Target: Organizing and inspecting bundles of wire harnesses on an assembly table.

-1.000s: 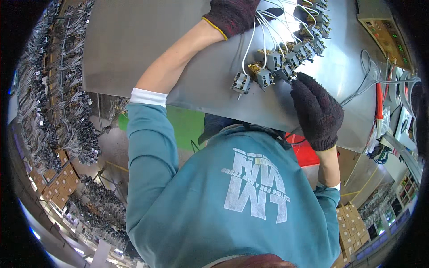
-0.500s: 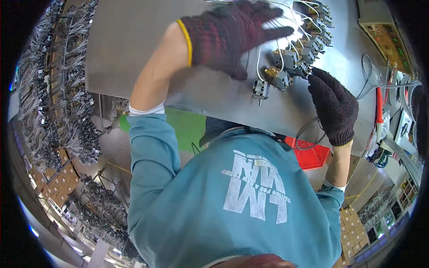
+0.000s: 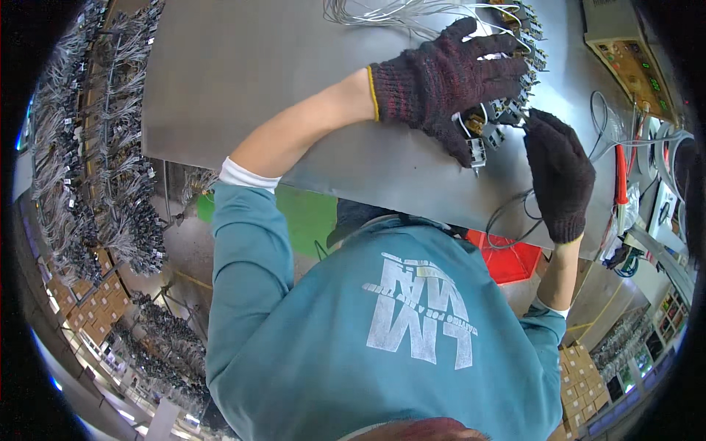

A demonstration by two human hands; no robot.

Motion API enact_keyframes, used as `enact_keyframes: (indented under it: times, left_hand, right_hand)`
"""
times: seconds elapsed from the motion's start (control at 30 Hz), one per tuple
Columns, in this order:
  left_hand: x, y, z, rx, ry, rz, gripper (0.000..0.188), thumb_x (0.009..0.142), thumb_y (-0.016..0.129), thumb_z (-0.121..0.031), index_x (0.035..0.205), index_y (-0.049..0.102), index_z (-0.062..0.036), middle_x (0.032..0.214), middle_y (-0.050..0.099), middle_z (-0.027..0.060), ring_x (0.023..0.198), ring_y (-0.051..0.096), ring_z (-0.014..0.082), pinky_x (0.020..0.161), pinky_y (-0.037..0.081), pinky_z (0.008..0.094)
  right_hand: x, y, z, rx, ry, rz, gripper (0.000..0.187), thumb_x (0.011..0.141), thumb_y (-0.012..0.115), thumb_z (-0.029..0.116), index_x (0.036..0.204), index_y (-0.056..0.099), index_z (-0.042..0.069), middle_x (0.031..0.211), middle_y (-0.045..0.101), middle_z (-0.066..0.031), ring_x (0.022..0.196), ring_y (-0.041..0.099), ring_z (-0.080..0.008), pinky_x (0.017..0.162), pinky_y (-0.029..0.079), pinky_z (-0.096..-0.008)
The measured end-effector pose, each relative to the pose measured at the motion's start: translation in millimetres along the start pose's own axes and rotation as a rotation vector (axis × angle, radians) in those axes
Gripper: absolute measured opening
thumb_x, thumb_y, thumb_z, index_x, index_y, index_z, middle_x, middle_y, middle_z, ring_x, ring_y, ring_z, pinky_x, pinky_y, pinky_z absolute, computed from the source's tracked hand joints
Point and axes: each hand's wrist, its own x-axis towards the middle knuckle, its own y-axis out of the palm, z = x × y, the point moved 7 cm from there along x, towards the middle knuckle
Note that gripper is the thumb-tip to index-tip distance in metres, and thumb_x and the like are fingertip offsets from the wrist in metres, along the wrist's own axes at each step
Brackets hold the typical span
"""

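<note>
My left hand (image 3: pixel 463 81), in a dark red-black knit glove with a yellow cuff edge, lies with fingers spread over a row of small grey switch-like parts (image 3: pixel 476 153) with brass-coloured terminals. Its thumb reaches beside the nearest part, and the palm hides several others. White wires (image 3: pixel 382 15) run from the parts and lie bunched toward the far edge. Just right of the row, my right hand (image 3: pixel 560 173), gloved in black, is closed around what looks like a thin test probe (image 3: pixel 521 113). The tip points at the parts; the rest is hidden by the fingers.
A beige meter box (image 3: pixel 631 66) with a lit display stands at the far right of the metal table (image 3: pixel 235 81). Near it lie a red probe handle (image 3: pixel 622 176) and grey cables. A dark cable (image 3: pixel 507 220) loops by the table edge, above a red bin (image 3: pixel 515 261). Wire bundles hang left.
My left hand has moved right and come down over the row of parts. The nearest parts have shifted right. My right hand has moved slightly right. The white wires now lie bunched in view.
</note>
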Motion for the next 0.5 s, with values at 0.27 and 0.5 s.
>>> enact_keyframes:
  times: [0.27,0.5]
  left_hand:
    - [-4.4,4.0,6.0,-0.058,0.017,-0.09,0.117,0.067,0.083,-0.082,0.162,0.051,-0.0238,0.17,0.045,0.0083,0.162,0.032,0.0381,0.124,0.024,0.0671]
    - [-4.3,6.4,4.4,-0.08,0.029,-0.139,0.112,0.064,0.083,-0.083,0.156,0.058,-0.0241,0.162,0.054,0.0058,0.159,0.037,0.0355,0.124,0.024,0.0677]
  right_hand:
    - [8.2,8.1,19.4,0.007,-0.047,0.053,0.035,0.093,0.08,-0.002,0.125,0.079,0.01,0.126,0.079,-0.0117,0.111,0.078,-0.0249,0.093,0.061,-0.0366]
    - [8.3,4.9,21.2,0.016,-0.062,0.057,0.035,0.092,0.08,-0.001,0.125,0.079,0.012,0.127,0.079,-0.0108,0.11,0.078,-0.0267,0.091,0.062,-0.037]
